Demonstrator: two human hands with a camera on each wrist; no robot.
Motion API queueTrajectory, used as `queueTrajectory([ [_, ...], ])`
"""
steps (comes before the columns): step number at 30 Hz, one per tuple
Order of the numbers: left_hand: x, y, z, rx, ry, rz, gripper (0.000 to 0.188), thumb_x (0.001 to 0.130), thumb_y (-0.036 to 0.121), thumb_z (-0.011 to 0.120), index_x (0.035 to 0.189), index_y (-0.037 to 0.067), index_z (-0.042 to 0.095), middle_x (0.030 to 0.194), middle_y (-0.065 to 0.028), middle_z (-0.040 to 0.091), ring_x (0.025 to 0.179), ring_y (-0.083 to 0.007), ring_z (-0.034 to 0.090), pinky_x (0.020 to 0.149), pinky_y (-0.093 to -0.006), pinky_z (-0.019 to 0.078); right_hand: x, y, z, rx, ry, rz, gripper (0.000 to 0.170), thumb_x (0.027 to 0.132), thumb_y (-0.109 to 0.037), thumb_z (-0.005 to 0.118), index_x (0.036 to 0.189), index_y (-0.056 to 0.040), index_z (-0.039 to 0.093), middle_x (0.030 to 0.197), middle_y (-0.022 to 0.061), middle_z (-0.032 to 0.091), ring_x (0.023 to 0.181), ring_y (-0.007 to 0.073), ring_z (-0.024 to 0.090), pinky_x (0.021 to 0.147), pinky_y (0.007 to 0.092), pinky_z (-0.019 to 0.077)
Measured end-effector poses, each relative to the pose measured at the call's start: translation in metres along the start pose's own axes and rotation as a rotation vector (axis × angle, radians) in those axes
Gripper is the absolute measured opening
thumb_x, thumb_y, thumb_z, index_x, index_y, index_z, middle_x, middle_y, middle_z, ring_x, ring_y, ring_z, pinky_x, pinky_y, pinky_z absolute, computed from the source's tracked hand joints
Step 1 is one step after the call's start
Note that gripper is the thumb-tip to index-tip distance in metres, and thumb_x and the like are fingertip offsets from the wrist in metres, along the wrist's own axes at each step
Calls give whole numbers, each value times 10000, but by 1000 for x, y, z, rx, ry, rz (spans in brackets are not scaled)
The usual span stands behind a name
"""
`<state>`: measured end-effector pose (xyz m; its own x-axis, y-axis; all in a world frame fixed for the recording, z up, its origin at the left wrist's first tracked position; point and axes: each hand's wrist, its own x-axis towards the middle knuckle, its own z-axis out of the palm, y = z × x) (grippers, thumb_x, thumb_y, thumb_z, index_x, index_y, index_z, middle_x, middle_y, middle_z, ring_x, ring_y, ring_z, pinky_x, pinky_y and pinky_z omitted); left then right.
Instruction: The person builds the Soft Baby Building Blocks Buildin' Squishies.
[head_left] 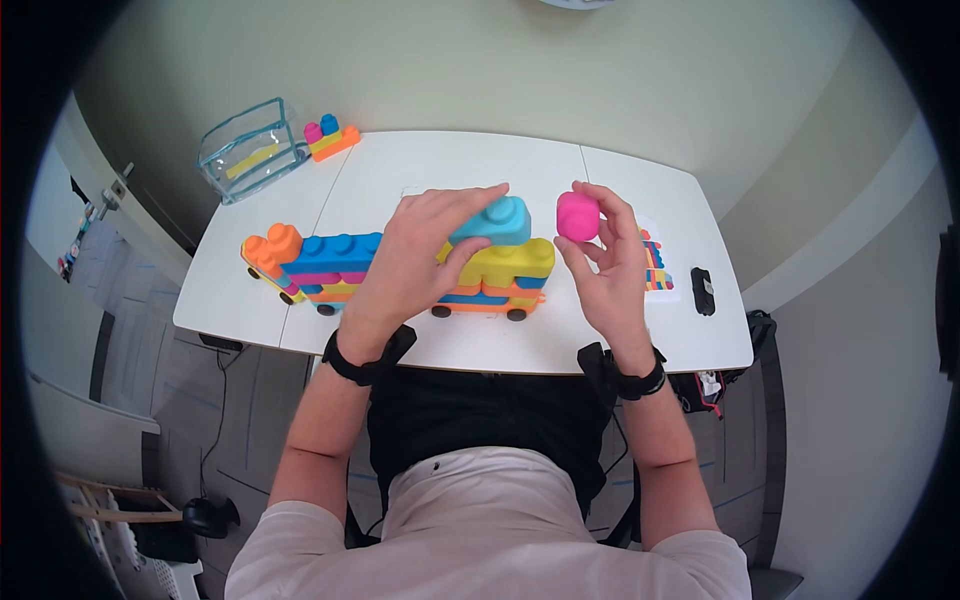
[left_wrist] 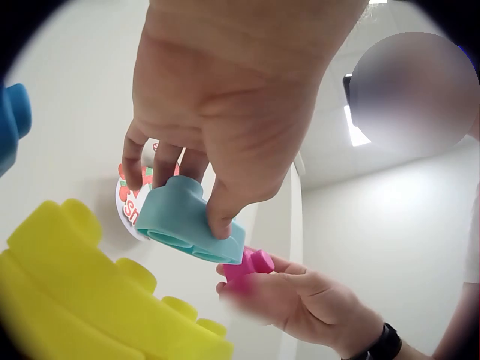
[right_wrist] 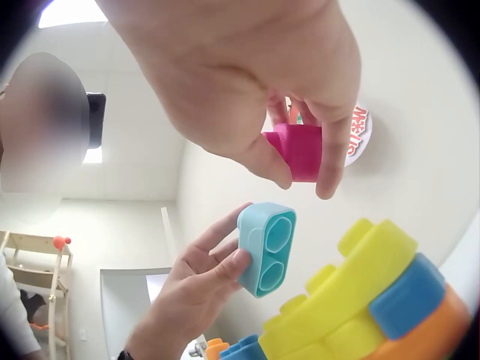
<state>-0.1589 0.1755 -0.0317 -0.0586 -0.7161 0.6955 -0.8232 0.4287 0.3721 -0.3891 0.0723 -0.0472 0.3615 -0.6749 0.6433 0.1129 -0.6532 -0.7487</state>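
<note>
In the head view my left hand (head_left: 412,250) pinches a light blue two-stud toy building block (head_left: 508,222) between thumb and fingers, above the right part of a block vehicle. From the left wrist view, the hollow underside of this light blue block (left_wrist: 191,221) shows. My right hand (head_left: 618,285) holds a small pink block (head_left: 578,217) by its sides, right of the vehicle; the right wrist view shows the pink block (right_wrist: 300,152) between thumb and fingers. Below the hands, a long yellow block (head_left: 520,262) tops the wheeled vehicle part, over blue and orange blocks.
Further left, a wheeled section with a blue block (head_left: 335,250) and orange blocks (head_left: 270,245) stands on the white table (head_left: 400,160). At the back left are a clear case (head_left: 245,150) and a few joined blocks (head_left: 335,142). A printed card (head_left: 657,265) and a black device (head_left: 703,291) lie right.
</note>
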Motion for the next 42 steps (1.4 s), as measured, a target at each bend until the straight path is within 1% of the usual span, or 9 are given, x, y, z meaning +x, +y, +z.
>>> queueTrajectory([
  [4,-3,-2,3,65,-65,6,543,967,82,800,1494,169,706,1404,-84,760,1293,-294,681,1122,-423,457,-2,-1,-3,129,-4,162,469,1040,-48,756,1470,-1,575,1385,147,685,1242,230,724,839,328,668],
  [7,-4,-5,6,72,-106,-24,542,977,93,790,1504,181,702,1411,-80,755,1298,-291,674,1120,-427,453,-2,7,-7,-54,-29,174,459,1059,-169,775,1442,15,602,1332,160,707,1104,202,741,706,299,615],
  [9,-5,-5,8,87,-121,-29,533,983,100,784,1503,181,702,1415,-79,752,1298,-292,673,1123,-435,453,0,7,-8,-286,-28,-33,471,1059,-225,781,1425,25,620,1268,161,731,975,179,713,651,275,549],
  [23,-1,-3,10,-114,-128,-162,700,917,90,857,1566,117,597,1406,-160,723,1261,-387,696,1080,-465,570,-1,14,-2,-170,-51,-109,545,977,-63,824,1466,5,595,1335,186,748,900,163,737,597,243,514],
  [31,-2,-14,4,-40,-182,-176,485,909,96,866,1368,51,717,1267,-165,786,1156,-368,751,1036,-426,591,-8,17,-1,-188,62,-225,517,1003,-51,789,1490,-16,619,1258,153,759,825,150,722,580,260,491],
  [33,-2,-12,3,-47,-184,-186,461,911,93,863,1350,51,728,1273,-166,784,1157,-370,750,1026,-427,594,-4,2,-6,-460,-265,-159,501,1002,-86,799,1481,-39,657,1193,123,757,749,151,671,585,280,470],
  [34,-1,-11,2,-52,-188,-196,438,913,90,859,1332,52,738,1280,-166,782,1157,-372,748,1015,-428,597,-4,-4,-8,-460,-265,-159,501,1002,-86,799,1481,-39,657,1193,123,757,749,151,671,585,280,470],
  [40,-3,-15,5,-48,-170,-132,371,912,78,860,1270,51,768,1284,-164,786,1141,-370,758,999,-421,610,-7,-8,-3,-367,-10,-188,473,1000,-179,819,1448,-80,702,1143,123,757,644,199,568,608,339,494],
  [42,-2,-15,4,-54,-194,-163,372,907,77,866,1266,49,770,1283,-161,790,1134,-368,764,991,-419,615,-7,-4,0,-397,-204,-95,483,986,-182,838,1441,-88,706,1143,125,757,623,193,540,605,336,494],
])
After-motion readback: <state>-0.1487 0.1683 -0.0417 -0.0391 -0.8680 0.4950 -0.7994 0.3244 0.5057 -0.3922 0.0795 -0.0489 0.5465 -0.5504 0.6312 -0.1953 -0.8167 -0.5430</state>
